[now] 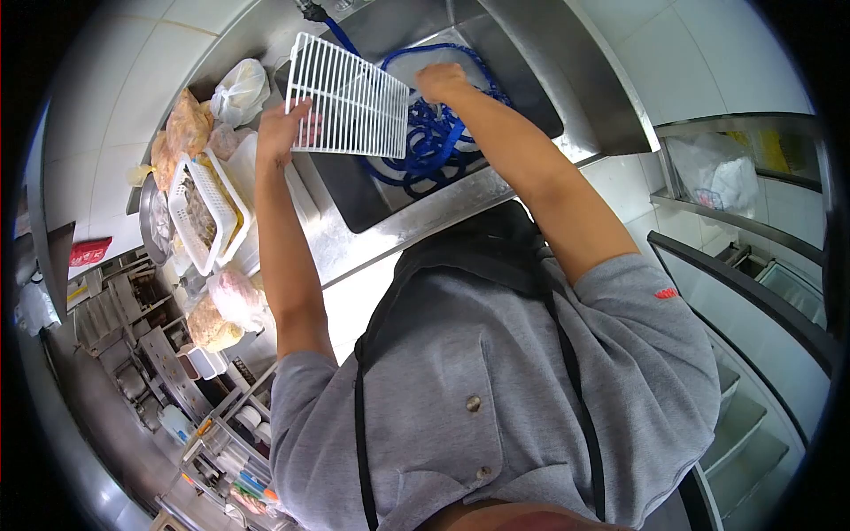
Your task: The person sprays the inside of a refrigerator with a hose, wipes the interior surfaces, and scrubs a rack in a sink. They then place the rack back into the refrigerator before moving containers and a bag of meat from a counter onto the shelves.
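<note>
A white wire rack [350, 99] is held up at a tilt over the left part of the metal sink [529, 88]. My left hand [285, 131] grips the rack by its left edge, with fingers behind the wires. Just beyond the rack's right edge, my right hand [442, 82] is closed in a fist over the sink; whatever it may hold is hidden. A coiled blue hose [453, 134] lies in the basin below both hands, partly covered by the rack.
Left of the sink, the counter carries a white plastic basket [197, 212], a tied white bag [240, 92] and bags of orange-brown food [188, 124]. Metal shelving [739, 212] stands at the right. Kitchen racks with dishes fill the lower left.
</note>
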{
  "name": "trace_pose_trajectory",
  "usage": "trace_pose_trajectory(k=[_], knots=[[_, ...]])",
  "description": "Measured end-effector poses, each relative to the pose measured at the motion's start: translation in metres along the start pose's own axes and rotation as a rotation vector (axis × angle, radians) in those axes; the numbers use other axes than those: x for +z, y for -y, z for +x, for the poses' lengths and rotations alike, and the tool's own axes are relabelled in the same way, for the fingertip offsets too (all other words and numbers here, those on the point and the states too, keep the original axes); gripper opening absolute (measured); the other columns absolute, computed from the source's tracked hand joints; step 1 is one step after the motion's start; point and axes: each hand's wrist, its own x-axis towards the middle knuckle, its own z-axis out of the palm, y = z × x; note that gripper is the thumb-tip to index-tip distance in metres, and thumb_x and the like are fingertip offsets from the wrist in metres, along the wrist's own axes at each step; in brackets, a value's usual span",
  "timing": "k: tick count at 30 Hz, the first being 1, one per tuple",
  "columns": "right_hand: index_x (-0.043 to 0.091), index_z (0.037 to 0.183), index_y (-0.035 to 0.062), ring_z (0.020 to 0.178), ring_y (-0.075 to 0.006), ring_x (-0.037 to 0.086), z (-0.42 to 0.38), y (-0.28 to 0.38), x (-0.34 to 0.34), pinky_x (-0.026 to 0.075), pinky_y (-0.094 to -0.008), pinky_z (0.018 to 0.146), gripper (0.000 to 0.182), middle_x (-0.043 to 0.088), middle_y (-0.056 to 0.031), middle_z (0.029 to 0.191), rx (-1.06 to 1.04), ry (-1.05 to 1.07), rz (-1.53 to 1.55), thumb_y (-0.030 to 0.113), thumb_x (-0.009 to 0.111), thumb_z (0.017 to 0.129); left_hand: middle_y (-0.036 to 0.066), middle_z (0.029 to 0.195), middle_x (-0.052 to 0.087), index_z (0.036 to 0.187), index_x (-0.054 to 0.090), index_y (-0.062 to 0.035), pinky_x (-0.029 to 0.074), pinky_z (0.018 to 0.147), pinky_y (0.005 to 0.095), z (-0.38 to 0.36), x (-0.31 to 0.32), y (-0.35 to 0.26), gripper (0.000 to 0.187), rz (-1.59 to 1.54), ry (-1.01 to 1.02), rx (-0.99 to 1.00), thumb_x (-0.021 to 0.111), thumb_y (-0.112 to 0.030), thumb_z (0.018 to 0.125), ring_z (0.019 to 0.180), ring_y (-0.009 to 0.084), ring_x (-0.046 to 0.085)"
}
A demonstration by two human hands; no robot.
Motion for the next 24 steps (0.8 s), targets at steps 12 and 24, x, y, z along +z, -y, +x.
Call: trace_pose_trajectory(k=[12,24], knots=[[0.061,0.110,0.0067,0.107,-0.0305,0.057,0.013,0.014,0.014,0.047,-0.0417,0.087,0.034,0.059,-0.0154,0.115,-0.004,0.000,0.121,0.021,0.057,0.079,0.009,0.077,0.066,0.096,0.063,-0.0012,0.048,0.050,0.0246,-0.052,-0.020,-0.016,0.022,-0.051,-0.059,0.003,0.060,-0.020,0.085,0.058,0.0144,0.062],[0.062,0.104,0.0052,0.099,-0.0341,0.059,0.015,0.033,0.008,0.048,-0.0432,0.083,0.031,0.061,-0.0169,0.106,-0.093,-0.075,0.196,0.021,0.056,0.078,0.007,0.073,0.064,0.093,0.063,-0.0026,0.046,0.048,0.0240,-0.032,0.004,0.008,0.019,-0.035,-0.010,-0.034,0.059,-0.020,0.086,0.056,0.0133,0.060]])
